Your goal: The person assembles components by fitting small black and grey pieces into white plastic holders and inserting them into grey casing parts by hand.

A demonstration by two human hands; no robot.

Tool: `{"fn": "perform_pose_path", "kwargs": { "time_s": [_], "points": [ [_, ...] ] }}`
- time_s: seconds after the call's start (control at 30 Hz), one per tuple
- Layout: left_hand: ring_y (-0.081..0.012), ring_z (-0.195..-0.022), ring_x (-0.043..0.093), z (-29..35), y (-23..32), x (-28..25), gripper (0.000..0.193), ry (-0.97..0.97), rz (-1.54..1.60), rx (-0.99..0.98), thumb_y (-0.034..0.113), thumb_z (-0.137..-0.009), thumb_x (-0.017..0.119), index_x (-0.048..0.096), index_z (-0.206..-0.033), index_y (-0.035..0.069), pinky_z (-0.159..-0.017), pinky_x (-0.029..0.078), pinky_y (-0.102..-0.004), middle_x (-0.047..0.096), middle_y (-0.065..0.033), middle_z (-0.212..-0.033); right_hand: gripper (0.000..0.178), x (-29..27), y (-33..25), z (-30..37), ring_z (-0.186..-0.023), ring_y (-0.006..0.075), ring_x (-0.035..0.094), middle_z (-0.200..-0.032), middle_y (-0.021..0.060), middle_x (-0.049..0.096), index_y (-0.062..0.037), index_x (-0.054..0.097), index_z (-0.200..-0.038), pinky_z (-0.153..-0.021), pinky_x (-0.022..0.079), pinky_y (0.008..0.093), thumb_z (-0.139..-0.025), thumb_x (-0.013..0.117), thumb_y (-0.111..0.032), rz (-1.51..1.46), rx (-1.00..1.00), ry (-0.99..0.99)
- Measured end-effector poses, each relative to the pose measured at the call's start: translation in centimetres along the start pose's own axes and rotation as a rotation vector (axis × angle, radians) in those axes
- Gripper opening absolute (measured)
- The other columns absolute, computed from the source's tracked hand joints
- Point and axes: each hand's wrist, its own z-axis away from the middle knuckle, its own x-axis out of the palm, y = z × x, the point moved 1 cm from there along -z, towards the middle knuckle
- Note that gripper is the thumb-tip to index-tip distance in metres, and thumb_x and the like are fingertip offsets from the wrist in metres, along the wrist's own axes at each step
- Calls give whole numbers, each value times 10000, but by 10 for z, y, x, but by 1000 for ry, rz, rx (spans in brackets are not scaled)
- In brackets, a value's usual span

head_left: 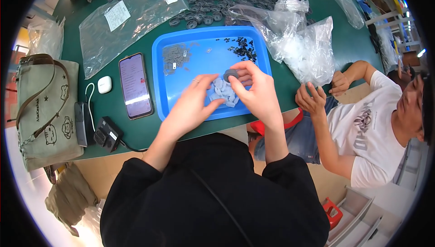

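Between the thumb and fingers of my right hand is a round dark grey plastic part, held above a blue tray. My left hand hovers over the tray with thumb and fingers spread, nothing visible between them. Under and between both hands lies a pile of pale, whitish small pieces. Flat grey pieces cover the tray's far left corner, and tiny black pieces are scattered at its far right. A small clear piece sits between those groups.
Many dark grey round parts spread across the green table's far side. Clear plastic bags flank the tray. Left stand a phone, white case, black device and canvas bag. A co-worker sits at right.
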Motion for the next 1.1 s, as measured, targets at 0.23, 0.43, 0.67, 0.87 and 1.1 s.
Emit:
{"fn": "perform_pose_path", "kwargs": {
  "time_s": [0.23, 0.43, 0.67, 0.87, 1.1],
  "points": [
    [-220, -768, 628, 31, -9, -67, 249, 223, -27, -113, -6, -775, 669, 626, -1021, -6, -687, 512, -307, 620, -127, -929, 224, 64, -13, 0, -800, 273, 637, -822, 113, 656, -41, 616, -944, -725, 503, 365, -786, 668, -191, 255, -223, -279],
    [-180, -707, 611, 38, -15, -80, 223, 292, -59, -125, -34, -769, 654, 635, -989, -9, -645, 491, -282, 612, -106, -865, 210, 105, -13, -3, -879, 307, 591, -877, 107, 615, -54, 625, -904, -764, 487, 418, -779, 669, -217, 409, -329, -416],
    [-201, -699, 595, 29, -17, -84, 226, 280, -70, -100, -15, -775, 656, 637, -1000, 2, -654, 486, -302, 605, -117, -871, 204, 110, -11, -5, -867, 316, 598, -848, 110, 627, -59, 629, -916, -770, 491, 412, -775, 670, -200, 424, -357, -430],
    [-235, -753, 596, 15, -20, -94, 231, 238, -138, -89, 25, -782, 665, 635, -1011, 17, -679, 487, -327, 604, -119, -896, 186, 97, -13, -9, -835, 299, 602, -838, 93, 652, -60, 622, -935, -754, 491, 409, -784, 656, -164, 353, -303, -381],
    [-282, -906, 569, -36, -10, -115, 143, 74, -361, 50, 94, -800, 638, 633, -937, 53, -799, 424, -391, 635, -102, -931, 258, 93, -8, -13, -841, 289, 599, -859, 91, 655, -55, 634, -1027, -782, 484, 396, -790, 646, -156, 344, -324, -445]
  ]
}}
